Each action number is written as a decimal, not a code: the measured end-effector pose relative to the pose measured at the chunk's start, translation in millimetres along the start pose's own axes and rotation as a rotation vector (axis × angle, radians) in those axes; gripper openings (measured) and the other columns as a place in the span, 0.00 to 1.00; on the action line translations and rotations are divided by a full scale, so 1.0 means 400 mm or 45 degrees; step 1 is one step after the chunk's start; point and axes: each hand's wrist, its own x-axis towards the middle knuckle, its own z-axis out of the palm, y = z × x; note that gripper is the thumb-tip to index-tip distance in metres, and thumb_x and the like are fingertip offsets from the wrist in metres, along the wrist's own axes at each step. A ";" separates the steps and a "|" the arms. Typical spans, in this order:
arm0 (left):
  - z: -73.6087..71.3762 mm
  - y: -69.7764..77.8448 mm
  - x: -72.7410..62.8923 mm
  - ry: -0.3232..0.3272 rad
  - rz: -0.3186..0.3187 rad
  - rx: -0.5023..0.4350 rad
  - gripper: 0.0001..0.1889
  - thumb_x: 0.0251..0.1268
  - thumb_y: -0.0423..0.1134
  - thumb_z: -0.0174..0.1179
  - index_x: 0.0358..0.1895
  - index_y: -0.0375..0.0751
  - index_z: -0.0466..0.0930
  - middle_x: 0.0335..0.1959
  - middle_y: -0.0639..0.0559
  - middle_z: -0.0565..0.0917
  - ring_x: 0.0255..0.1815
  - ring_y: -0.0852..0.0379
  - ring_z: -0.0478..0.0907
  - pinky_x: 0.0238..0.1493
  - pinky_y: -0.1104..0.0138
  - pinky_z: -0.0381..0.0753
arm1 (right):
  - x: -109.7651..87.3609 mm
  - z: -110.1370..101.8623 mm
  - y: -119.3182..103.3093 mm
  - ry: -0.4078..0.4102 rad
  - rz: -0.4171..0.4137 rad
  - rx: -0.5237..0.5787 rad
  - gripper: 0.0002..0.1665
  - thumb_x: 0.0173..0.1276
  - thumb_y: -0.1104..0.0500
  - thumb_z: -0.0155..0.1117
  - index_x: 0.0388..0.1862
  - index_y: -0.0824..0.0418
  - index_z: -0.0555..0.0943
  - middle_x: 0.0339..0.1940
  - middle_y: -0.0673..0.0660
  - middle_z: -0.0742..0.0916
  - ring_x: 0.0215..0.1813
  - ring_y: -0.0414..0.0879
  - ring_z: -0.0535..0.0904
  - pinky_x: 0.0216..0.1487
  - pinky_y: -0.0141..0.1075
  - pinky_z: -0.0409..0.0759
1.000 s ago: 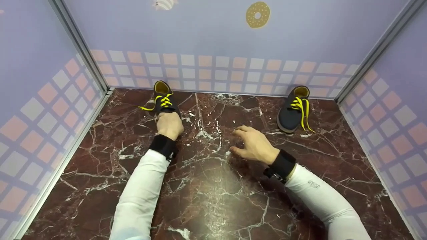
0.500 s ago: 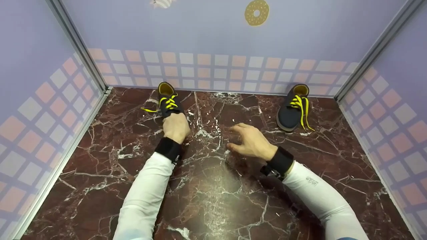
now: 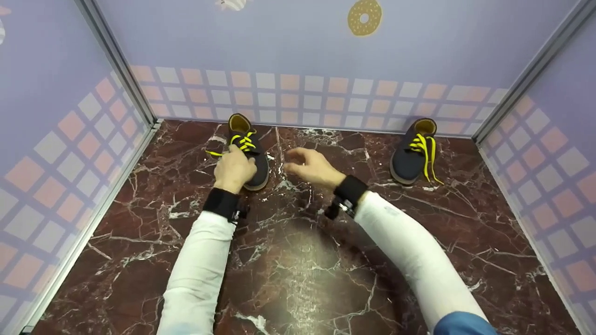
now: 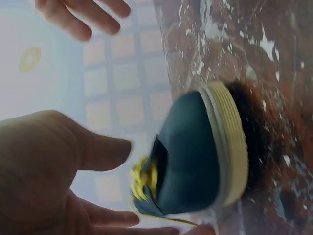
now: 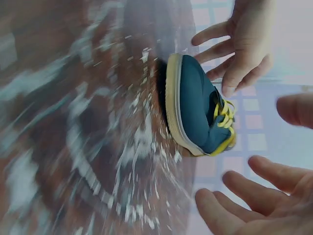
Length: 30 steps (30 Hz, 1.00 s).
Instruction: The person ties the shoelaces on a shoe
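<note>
A dark shoe [image 3: 258, 174] with yellow laces [image 3: 246, 141] stands on the floor at left, its toe towards me and its heel near the back wall. My left hand [image 3: 234, 168] hovers at the shoe's left side, covering part of it in the head view. In the left wrist view its thumb [image 4: 110, 152] and fingers are spread beside the laces, holding nothing. To the shoe's right is my right hand [image 3: 315, 167], with nothing in it. The right wrist view shows its fingers [image 5: 257, 193] loosely spread, apart from the shoe.
A matching dark shoe [image 3: 408, 160] stands at right, with its yellow lace ends hanging onto the floor. Purple panels with pink and white squares wall in the back [image 3: 298, 56] and both sides. The floor [image 3: 298, 260] is dark red marble with white veins.
The left shoe has shifted right with my left hand on its toe. That hand has since let go and moved to the shoe's left side. My right hand has moved left, towards the shoe.
</note>
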 end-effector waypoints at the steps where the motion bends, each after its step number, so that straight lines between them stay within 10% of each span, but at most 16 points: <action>1: 0.017 -0.031 0.039 0.003 0.010 -0.043 0.36 0.83 0.54 0.57 0.77 0.24 0.68 0.71 0.20 0.82 0.71 0.22 0.83 0.71 0.35 0.84 | 0.028 0.013 -0.009 0.009 0.032 0.043 0.35 0.81 0.48 0.68 0.80 0.62 0.78 0.77 0.66 0.85 0.77 0.62 0.83 0.80 0.54 0.81; 6: 0.137 -0.179 0.254 -0.090 0.051 -0.244 0.40 0.84 0.58 0.49 0.82 0.25 0.68 0.79 0.23 0.76 0.80 0.24 0.75 0.81 0.36 0.75 | 0.130 0.072 -0.033 0.032 0.122 0.162 0.34 0.86 0.49 0.59 0.83 0.66 0.75 0.80 0.67 0.83 0.80 0.61 0.81 0.83 0.50 0.78; 9: 0.158 -0.208 0.300 -0.157 0.013 -0.367 0.42 0.84 0.58 0.47 0.84 0.26 0.65 0.84 0.26 0.72 0.85 0.26 0.70 0.86 0.38 0.71 | 0.172 0.104 -0.036 0.013 0.195 0.328 0.37 0.89 0.50 0.55 0.87 0.68 0.69 0.84 0.69 0.79 0.85 0.63 0.76 0.84 0.53 0.77; 15: 0.128 -0.168 0.263 -0.232 -0.108 -0.500 0.43 0.86 0.57 0.46 0.91 0.33 0.53 0.91 0.31 0.62 0.92 0.31 0.61 0.91 0.42 0.64 | 0.217 0.149 -0.034 -0.006 0.331 0.629 0.39 0.91 0.51 0.55 0.91 0.66 0.62 0.89 0.69 0.71 0.88 0.63 0.71 0.81 0.56 0.82; 20: 0.069 -0.114 0.173 -0.242 -0.138 -0.550 0.42 0.87 0.56 0.47 0.93 0.38 0.50 0.92 0.36 0.62 0.92 0.37 0.61 0.92 0.48 0.64 | 0.229 0.171 -0.020 0.003 0.297 0.528 0.37 0.90 0.54 0.56 0.90 0.68 0.63 0.88 0.69 0.74 0.85 0.63 0.76 0.78 0.53 0.84; 30: 0.070 -0.111 0.156 -0.200 -0.080 -0.520 0.41 0.79 0.49 0.48 0.91 0.37 0.57 0.87 0.34 0.70 0.88 0.36 0.68 0.88 0.46 0.70 | 0.234 0.184 -0.008 0.013 0.153 0.238 0.35 0.78 0.67 0.66 0.82 0.69 0.75 0.80 0.67 0.83 0.83 0.59 0.78 0.85 0.45 0.75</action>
